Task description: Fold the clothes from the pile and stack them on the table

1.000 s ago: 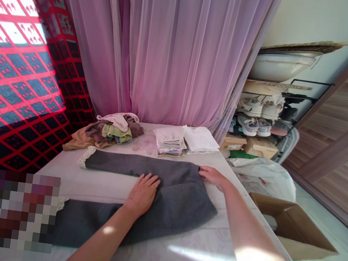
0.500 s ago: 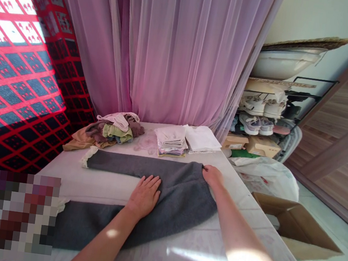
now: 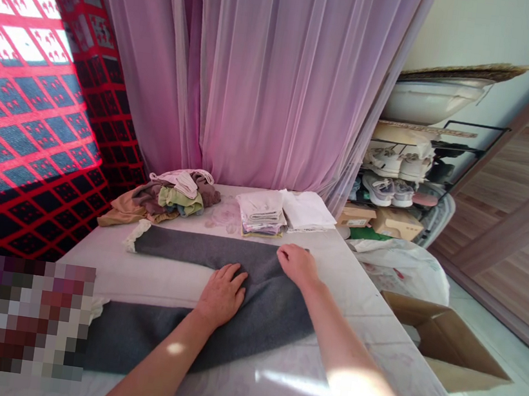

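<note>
A dark grey pair of trousers [image 3: 199,249] lies spread across a white table [image 3: 269,380]. My left hand [image 3: 222,293] rests flat on the cloth near its middle, fingers stretched out. My right hand [image 3: 297,264] lies on the cloth's right end, palm down, pushing that end inward over the rest. Whether its fingers pinch the fabric is hidden.
A heap of loose clothes [image 3: 166,201] sits at the table's back left. A folded stack [image 3: 260,213] and a white folded piece [image 3: 309,211] lie at the back. An open cardboard box [image 3: 444,345] stands on the floor right, beside a shoe rack [image 3: 394,176]. Pink curtains [image 3: 271,75] hang behind.
My right hand has slid left along the grey cloth, drawing its right end inward. My left hand stays pressed in place.
</note>
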Tool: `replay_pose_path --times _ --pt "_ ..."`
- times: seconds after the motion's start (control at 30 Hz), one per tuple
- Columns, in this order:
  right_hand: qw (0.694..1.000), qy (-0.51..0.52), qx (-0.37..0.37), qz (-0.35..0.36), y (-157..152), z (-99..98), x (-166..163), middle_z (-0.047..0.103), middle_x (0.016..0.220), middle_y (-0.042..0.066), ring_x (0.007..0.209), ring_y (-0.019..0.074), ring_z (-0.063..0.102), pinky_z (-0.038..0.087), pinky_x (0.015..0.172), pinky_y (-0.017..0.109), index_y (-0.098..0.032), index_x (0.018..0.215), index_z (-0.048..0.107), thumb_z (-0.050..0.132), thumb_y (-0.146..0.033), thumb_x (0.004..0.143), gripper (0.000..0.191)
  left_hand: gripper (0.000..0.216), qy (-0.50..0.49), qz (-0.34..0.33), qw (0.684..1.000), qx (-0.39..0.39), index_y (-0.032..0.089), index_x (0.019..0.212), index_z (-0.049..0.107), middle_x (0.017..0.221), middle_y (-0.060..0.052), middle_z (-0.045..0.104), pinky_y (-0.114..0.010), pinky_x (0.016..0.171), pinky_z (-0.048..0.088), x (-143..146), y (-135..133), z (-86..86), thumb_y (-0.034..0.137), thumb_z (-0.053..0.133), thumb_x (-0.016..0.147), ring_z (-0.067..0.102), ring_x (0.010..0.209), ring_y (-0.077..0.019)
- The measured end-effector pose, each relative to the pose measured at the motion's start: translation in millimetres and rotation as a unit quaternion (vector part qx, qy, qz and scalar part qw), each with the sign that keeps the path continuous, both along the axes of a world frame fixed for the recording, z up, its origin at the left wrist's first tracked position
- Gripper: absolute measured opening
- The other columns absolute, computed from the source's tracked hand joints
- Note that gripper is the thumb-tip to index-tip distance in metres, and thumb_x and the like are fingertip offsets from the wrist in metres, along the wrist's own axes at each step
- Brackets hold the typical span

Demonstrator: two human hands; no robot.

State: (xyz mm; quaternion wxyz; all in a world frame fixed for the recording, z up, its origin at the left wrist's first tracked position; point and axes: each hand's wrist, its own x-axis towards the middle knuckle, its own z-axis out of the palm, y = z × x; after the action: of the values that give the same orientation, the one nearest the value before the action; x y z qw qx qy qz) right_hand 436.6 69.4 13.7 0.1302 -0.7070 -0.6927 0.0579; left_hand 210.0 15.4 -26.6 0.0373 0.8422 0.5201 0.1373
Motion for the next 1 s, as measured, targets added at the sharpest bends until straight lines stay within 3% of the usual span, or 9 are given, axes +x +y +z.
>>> replay_pose_path --times 0.1,0.2,0.3,0.4,0.5,0.67,0.77,0.83,1.0 --pt "0.998 -0.015 -0.04 -0.041 -2.5 -8.7 -0.4 0.071 0.092 0.005 0.086 0.0189 0.064 0.043 0.073 0.027 -0.023 0.086 0.071 0.05 -0.037 0.089 0.025 0.042 0.01 0.011 1.0 -0.021 0.023 0.131 0.057 0.144 -0.009 0.048 -0.046 0.11 0.035 -0.3 0.2 -0.3 0.028 0.051 0.09 0.041 0.133 -0.0283" --pt "0.995 -0.025 -0.05 -0.082 -8.3 -15.8 8.8 0.071 0.095 0.007 0.087 0.0201 0.064 0.044 0.072 0.028 -0.023 0.088 0.07 0.048 -0.036 0.09 0.026 0.044 0.016 0.013 0.999 -0.041 0.024 0.133 0.055 0.145 -0.009 0.048 -0.046 0.111 0.033 -1.0 1.1 3.3 0.03 0.049 0.09 0.041 0.134 -0.0285" --pt "0.993 -0.032 -0.045 -0.1 -12.1 -19.0 12.4 0.07 0.101 0.009 0.093 0.0216 0.064 0.044 0.074 0.03 -0.023 0.104 0.066 0.047 -0.034 0.091 0.026 0.042 0.016 0.007 0.999 -0.051 0.025 0.131 0.058 0.141 -0.008 0.051 -0.043 0.109 0.035 -1.3 6.3 12.1 0.033 0.05 0.09 0.045 0.13 -0.0273" --pt "0.992 -0.06 -0.024 -0.104 -12.6 -22.8 9.7 0.068 0.106 0.011 0.096 0.0234 0.063 0.045 0.077 0.032 -0.021 0.128 0.055 0.046 -0.034 0.092 0.04 0.038 0.012 -0.015 0.997 -0.069 0.023 0.122 0.064 0.127 -0.008 0.061 -0.038 0.105 0.039 -3.0 19.0 23.2 0.038 0.046 0.092 0.054 0.117 -0.0245" --pt "0.991 -0.11 0.0 -0.081 -13.6 -29.2 6.9 0.067 0.107 0.012 0.095 0.0235 0.062 0.044 0.077 0.032 -0.022 0.124 0.06 0.043 -0.034 0.093 0.037 0.038 0.018 -0.007 0.996 -0.082 0.022 0.113 0.069 0.113 -0.01 0.066 -0.036 0.102 0.039 -13.2 37.0 29.9 0.039 0.04 0.095 0.058 0.109 -0.0231" --pt "0.985 -0.154 0.041 -0.069 -19.5 -38.5 5.5 0.065 0.102 0.012 0.09 0.0241 0.062 0.043 0.074 0.032 -0.022 0.13 0.057 0.04 -0.033 0.095 0.04 0.035 0.047 0.088 0.993 -0.066 0.029 0.12 0.063 0.125 -0.005 0.06 -0.036 0.1 0.04 -59.0 61.7 28.6 0.037 0.042 0.094 0.053 0.116 -0.0224" --pt "0.984 -0.146 0.067 -0.079 -21.5 -41.4 4.9 0.064 0.103 0.013 0.088 0.0244 0.062 0.043 0.073 0.034 -0.018 0.137 0.048 0.041 -0.03 0.094 0.045 0.037 0.071 0.136 0.986 -0.069 0.023 0.11 0.067 0.115 -0.008 0.065 -0.032 0.097 0.042 -93.5 73.3 31.3 0.035 0.034 0.097 0.058 0.11 -0.0214" --pt "0.985 -0.125 0.079 -0.088 -21.7 -43.0 4.8 0.065 0.104 0.013 0.088 0.024 0.062 0.042 0.074 0.033 -0.015 0.133 0.05 0.043 -0.028 0.093 0.042 0.039 0.084 0.168 0.979 -0.079 0.019 0.105 0.068 0.107 -0.01 0.068 -0.033 0.092 0.045 -115.5 82.1 37.1 0.031 0.032 0.097 0.062 0.103 -0.0225" --pt "0.987 -0.111 0.09 -0.066 -21.6 -46.0 6.0 0.065 0.109 0.01 0.09 0.0221 0.061 0.041 0.076 0.033 -0.02 0.113 0.064 0.043 -0.023 0.093 0.03 0.037 0.12 0.228 0.963 -0.083 0.011 0.12 0.059 0.117 -0.021 0.063 -0.042 0.086 0.047 -163.1 107.2 54.5 0.017 0.037 0.091 0.063 0.104 -0.0318"
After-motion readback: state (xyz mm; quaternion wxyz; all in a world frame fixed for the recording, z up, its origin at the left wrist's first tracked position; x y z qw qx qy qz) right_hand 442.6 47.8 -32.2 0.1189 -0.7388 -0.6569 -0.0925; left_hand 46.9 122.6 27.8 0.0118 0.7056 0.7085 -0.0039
